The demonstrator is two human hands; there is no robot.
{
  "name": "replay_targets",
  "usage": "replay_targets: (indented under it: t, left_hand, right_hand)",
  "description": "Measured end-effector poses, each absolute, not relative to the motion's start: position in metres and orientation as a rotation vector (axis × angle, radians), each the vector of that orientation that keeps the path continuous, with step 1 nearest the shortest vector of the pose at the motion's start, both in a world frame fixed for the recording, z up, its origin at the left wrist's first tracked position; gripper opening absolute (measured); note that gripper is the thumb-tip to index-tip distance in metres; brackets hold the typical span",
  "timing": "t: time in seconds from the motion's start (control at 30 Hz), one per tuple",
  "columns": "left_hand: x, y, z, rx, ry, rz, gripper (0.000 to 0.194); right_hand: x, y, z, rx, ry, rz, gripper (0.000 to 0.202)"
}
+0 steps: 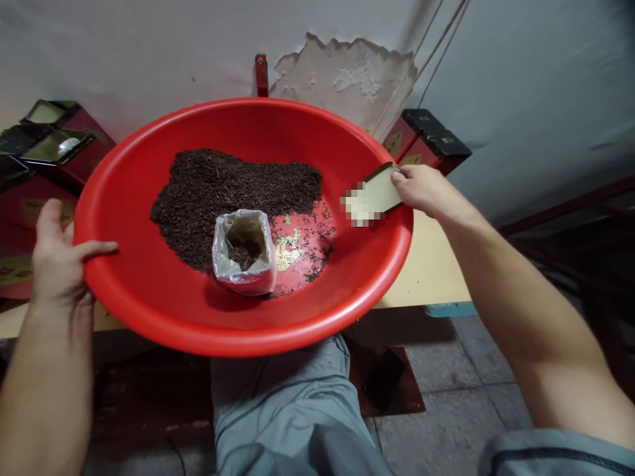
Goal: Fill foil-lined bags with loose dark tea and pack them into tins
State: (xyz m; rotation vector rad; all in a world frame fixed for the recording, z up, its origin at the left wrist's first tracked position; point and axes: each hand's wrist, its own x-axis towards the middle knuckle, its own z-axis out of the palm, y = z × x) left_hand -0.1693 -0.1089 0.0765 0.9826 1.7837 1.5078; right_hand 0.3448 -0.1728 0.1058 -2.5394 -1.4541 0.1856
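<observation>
A wide red plastic basin (238, 340) sits tilted in front of me, heaped with dark, dry tea-like leaves (233, 185). My left hand (62, 258) grips the left rim, its index finger lying over the edge and its thumb raised. At the right rim, my right hand (421, 188) pinches a flat pale scoop (384, 188); its front part is blurred out. Whether those fingers also hold the rim is hidden. Inside the basin stands an open-topped, box-shaped clear plastic bag (245, 281) with some dark leaves at its bottom.
Red and black tins (69, 142) stand open at the left, and more dark-ended red tins (429, 139) are behind the right rim. A pale tabletop (431, 264) lies under the basin, close to a wall with peeling plaster (347, 73). Grey floor tiles (446, 370) show below.
</observation>
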Motion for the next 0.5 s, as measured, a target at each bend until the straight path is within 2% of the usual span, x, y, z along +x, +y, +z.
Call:
replay_targets:
  t: [0.07, 0.2, 0.3, 0.5]
  left_hand:
    - [-0.171, -0.096, 0.080, 1.082, 1.756, 1.440, 0.122]
    - [-0.177, -0.082, 0.081, 1.281, 1.673, 1.336, 0.101]
    - [-0.178, -0.073, 0.083, 1.257, 1.684, 1.325, 0.097]
    - [-0.178, -0.045, 0.092, 1.183, 1.781, 1.202, 0.124]
  right_hand:
    - [0.346, -0.181, 0.106, -2.549, -1.450, 0.163, 0.030]
    - [0.343, -0.197, 0.110, -2.598, -1.470, 0.128, 0.029]
    - [0.336, -0.208, 0.115, -2.610, -1.447, 0.279, 0.030]
    - [0.317, -0.218, 0.124, -2.645, -1.432, 0.496, 0.029]
